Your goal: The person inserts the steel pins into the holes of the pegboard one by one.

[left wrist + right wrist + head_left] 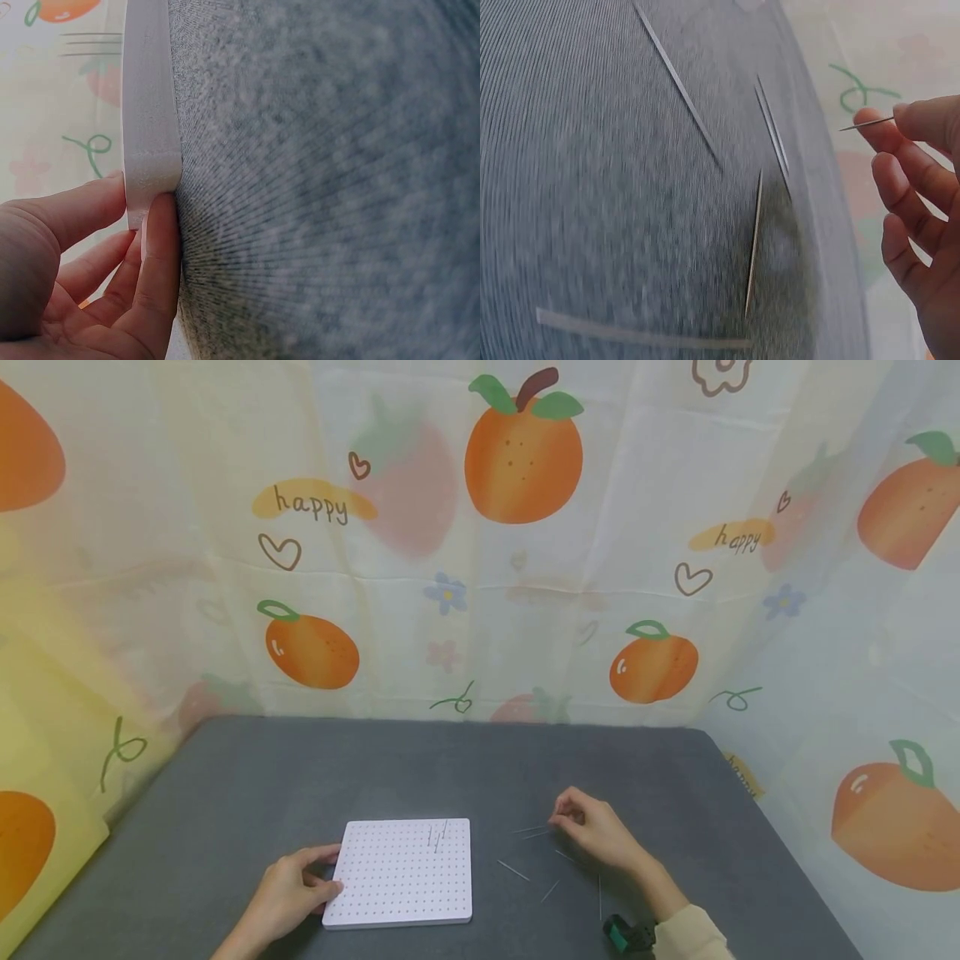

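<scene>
A white board (401, 881) with rows of small holes lies on the dark table. Three thin needles (437, 842) stand upright near its far right corner; in the left wrist view these needles (90, 43) jut out past the board's edge. My left hand (287, 889) grips the left side of the board, thumb on top and fingers against the side (161, 247). To the right of the board, my right hand (600, 831) pinches a needle (862, 124) between thumb and index finger, its pointed tip sticking out. The other right fingers are loosely bent.
Several loose needles (513, 870) lie scattered on the table (360, 772) between the board and my right forearm. A black and green wrist device (626, 935) sits by the right sleeve (690, 935). A fruit-printed curtain (420, 635) hangs behind the table and along both sides.
</scene>
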Available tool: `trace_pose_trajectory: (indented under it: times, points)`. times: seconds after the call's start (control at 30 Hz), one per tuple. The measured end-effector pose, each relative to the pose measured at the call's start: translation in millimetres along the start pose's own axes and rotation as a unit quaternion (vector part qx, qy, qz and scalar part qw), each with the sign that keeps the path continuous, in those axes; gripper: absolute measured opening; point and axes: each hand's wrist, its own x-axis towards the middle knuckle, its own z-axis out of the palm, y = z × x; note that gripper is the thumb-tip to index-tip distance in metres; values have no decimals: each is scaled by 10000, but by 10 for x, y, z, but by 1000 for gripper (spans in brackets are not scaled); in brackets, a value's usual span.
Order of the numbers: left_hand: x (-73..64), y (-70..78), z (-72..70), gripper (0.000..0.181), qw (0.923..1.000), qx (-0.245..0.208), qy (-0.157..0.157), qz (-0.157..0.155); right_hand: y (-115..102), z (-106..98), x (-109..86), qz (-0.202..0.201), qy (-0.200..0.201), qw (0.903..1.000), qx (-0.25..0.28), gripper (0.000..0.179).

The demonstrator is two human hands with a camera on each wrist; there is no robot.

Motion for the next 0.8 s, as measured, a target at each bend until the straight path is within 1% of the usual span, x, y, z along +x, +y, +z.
trace_pose_trajectory:
  times: [0.2,0.33,0.53,0.7,0.8]
  points:
    - [3,-15,2,55,10000,0,-27,-16,-94,104,52,4,158,9998,85,11]
    - [0,-19,0,54,10000,-32,6,18,-184,170,75,60,160,9997,149,9]
    - [4,-24,-1,54,10000,0,-1,10,-335,265,112,-153,274,9994,108,9]
    - [7,-22,-1,55,10000,45,-32,-24,-443,353,140,-223,486,9985,145,12]
    - [8,-21,-2,55,10000,37,-38,-9,-488,412,155,-413,706,9966,141,13]
